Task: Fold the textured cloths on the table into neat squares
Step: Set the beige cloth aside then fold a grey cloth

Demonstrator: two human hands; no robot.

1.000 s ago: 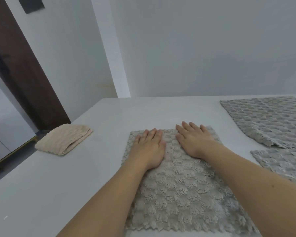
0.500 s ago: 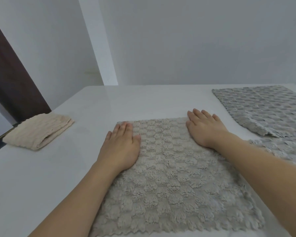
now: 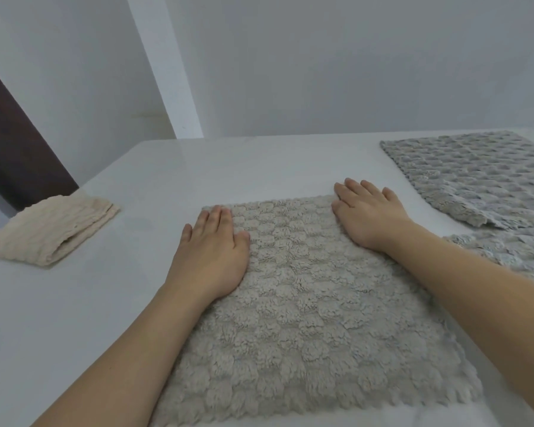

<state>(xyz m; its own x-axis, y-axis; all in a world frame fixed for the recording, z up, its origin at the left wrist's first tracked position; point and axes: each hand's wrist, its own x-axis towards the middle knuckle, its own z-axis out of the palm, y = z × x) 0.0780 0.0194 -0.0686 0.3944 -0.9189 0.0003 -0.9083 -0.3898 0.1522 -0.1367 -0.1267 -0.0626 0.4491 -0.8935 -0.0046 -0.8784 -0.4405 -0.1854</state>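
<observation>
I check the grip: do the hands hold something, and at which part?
Nothing is held. Left hand and right hand press flat on the cloth, near its far corners.

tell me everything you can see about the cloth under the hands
The beige-grey cloth is a plush, tufted square with a bumpy grid texture and scalloped edges. It lies spread flat and unfolded on the white table, near the front edge. The left hand presses flat on its far left corner, the right hand on its far right corner, and both forearms cross over its sides. It touches no other cloth.

Soft even daylight, faint shadows, wide-angle bending at edges, slight blur
</observation>
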